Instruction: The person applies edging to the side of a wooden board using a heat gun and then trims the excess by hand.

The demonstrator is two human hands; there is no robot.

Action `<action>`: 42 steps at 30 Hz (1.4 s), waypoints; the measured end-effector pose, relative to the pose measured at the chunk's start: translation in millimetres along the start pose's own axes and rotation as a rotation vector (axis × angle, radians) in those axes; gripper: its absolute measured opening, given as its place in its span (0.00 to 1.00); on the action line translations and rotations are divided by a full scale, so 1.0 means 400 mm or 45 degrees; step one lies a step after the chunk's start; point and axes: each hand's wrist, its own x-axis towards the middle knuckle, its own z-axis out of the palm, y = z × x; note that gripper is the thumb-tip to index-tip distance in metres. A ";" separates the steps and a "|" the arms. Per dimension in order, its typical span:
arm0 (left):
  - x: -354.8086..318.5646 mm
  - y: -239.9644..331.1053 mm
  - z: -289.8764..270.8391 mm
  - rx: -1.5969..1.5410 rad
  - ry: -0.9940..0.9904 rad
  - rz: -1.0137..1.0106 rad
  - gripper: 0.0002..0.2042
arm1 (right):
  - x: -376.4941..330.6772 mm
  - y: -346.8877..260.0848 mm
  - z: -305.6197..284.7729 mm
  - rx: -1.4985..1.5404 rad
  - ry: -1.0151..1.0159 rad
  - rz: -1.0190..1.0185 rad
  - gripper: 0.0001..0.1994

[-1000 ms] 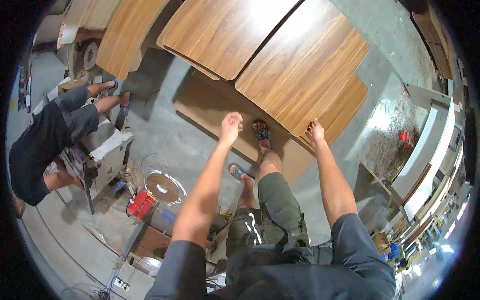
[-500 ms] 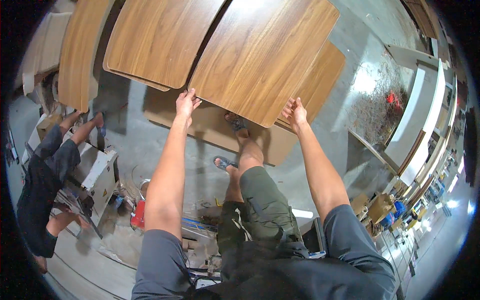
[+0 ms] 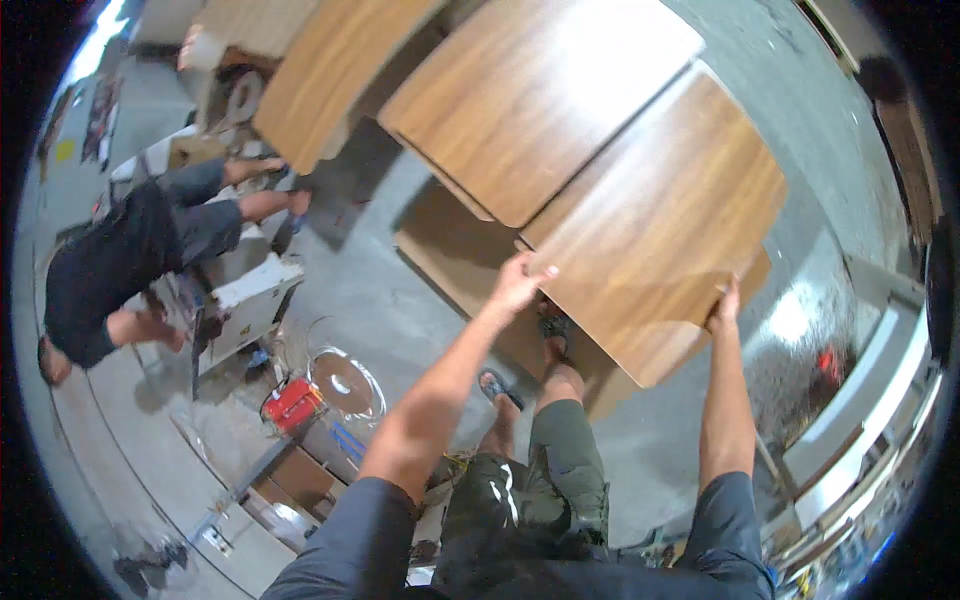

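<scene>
My left hand (image 3: 520,282) is closed on the near-left corner of a wood-grain board (image 3: 665,235), its thumb over the top edge. On the opposite long edge, my right hand (image 3: 725,303) grips the same board, its fingers partly hidden. The board has rounded corners and tilts away from me. Directly to its left lies a second wood-grain board (image 3: 545,100), with a narrow dark gap between the two. Beneath them a brown sheet (image 3: 465,255) shows on the floor, partly under my foot.
At left, a person in dark clothes (image 3: 125,265) sits or bends beside a pale metal cabinet (image 3: 245,310). Another curved wood-grain panel (image 3: 335,75) stands far left. A red tool-like box (image 3: 292,403) is on the floor at lower left; white curved panels (image 3: 845,420) stand at right.
The view has turned, so the boards appear farther right and lower. My right hand, with fingers loosely spread by the edge before, now grips it. My left hand stays at the board's corner.
</scene>
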 end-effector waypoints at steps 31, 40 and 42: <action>-1.991 -0.159 -0.345 -0.734 0.968 0.941 0.38 | -1.844 0.526 0.671 -0.499 -1.391 -1.468 0.14; -2.031 -0.931 -0.195 -1.225 1.510 1.022 0.26 | -2.396 1.154 0.558 -1.290 -2.246 -2.451 0.36; -2.029 -1.058 -0.128 -2.045 1.100 0.859 0.20 | -2.494 1.260 0.477 -1.335 -2.541 -2.473 0.35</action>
